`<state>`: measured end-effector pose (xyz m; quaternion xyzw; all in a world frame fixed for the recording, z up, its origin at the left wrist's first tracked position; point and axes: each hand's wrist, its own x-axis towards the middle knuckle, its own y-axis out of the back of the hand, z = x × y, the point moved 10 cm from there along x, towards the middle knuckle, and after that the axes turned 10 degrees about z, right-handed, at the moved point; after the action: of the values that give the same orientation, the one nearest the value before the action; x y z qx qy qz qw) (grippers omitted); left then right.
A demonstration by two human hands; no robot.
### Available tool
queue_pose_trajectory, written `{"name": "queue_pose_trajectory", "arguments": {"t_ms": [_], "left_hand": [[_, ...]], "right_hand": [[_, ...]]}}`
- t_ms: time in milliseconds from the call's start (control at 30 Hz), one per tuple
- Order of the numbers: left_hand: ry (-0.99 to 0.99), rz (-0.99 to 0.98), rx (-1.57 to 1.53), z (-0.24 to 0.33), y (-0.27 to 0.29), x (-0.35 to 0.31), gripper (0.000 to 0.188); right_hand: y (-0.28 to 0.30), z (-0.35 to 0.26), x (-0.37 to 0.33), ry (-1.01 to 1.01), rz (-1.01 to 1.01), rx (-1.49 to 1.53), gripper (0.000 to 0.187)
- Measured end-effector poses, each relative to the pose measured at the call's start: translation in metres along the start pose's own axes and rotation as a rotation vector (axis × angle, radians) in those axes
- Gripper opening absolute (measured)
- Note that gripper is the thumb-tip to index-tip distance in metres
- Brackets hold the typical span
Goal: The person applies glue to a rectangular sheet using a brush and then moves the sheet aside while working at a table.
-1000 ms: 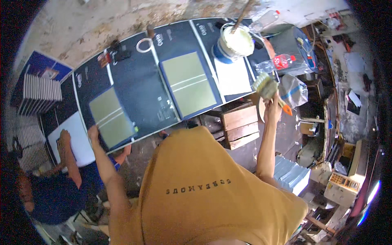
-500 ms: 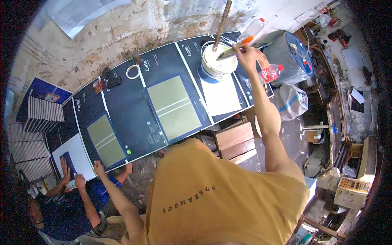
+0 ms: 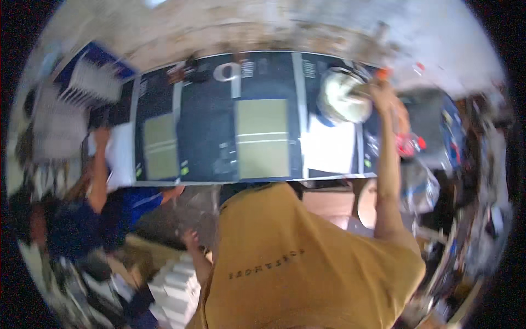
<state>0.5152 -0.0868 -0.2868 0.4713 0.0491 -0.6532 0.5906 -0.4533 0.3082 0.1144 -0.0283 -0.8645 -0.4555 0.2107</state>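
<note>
My right hand [image 3: 382, 92] is closed on a paintbrush with an orange handle [image 3: 383, 73], its head dipping into a bucket of white paste [image 3: 345, 101]. Beneath the bucket a white sheet [image 3: 330, 143] lies on the dark table [image 3: 208, 123]. Low at my left side, off the table's front edge, hangs my left hand [image 3: 190, 239]; motion smears its fingers, and nothing held can be made out. Between my hands, a grey-green board with two pale strips [image 3: 262, 153] lies on a blue sheet. A similar board [image 3: 160, 159] lies farther left.
A roll of tape [image 3: 225, 72] sits at the table's back. Stacked books [image 3: 90, 82] stand far left, beside a co-worker's hand [image 3: 101, 137] at a white sheet. Near the bucket are a red-labelled bottle [image 3: 406, 145] and a grey drum [image 3: 430, 123]. White stacks [image 3: 176, 293] stand low left.
My view has swung, shifting the table rightward and blurring it. My left hand has left the table edge and dropped to my side. My right hand keeps the brush at the bucket.
</note>
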Motion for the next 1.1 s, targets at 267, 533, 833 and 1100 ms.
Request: {"name": "queue_pose_trajectory", "arguments": {"t_ms": [267,533,833,1100], "left_hand": [[-0.080,-0.056,0.299,-0.039,-0.094,-0.037,0.024],[-0.321,0.324,0.327,0.059,-0.093,-0.042,0.031],[-1.064,0.040,0.266,0.354,-0.219,-0.204,0.042],[-1.599,-0.508,0.919,0.377,-0.341,-0.294,0.061]], "right_hand": [[-0.029,0.143,0.036,0.172,-0.236,-0.027,0.049],[-0.090,0.079,0.061,0.046,-0.480,0.163,0.044],[0.013,-0.121,-0.019,0.506,-0.437,-0.273,0.029],[-0.096,-0.227,-0.143,0.320,-0.099,0.354,0.038]]}}
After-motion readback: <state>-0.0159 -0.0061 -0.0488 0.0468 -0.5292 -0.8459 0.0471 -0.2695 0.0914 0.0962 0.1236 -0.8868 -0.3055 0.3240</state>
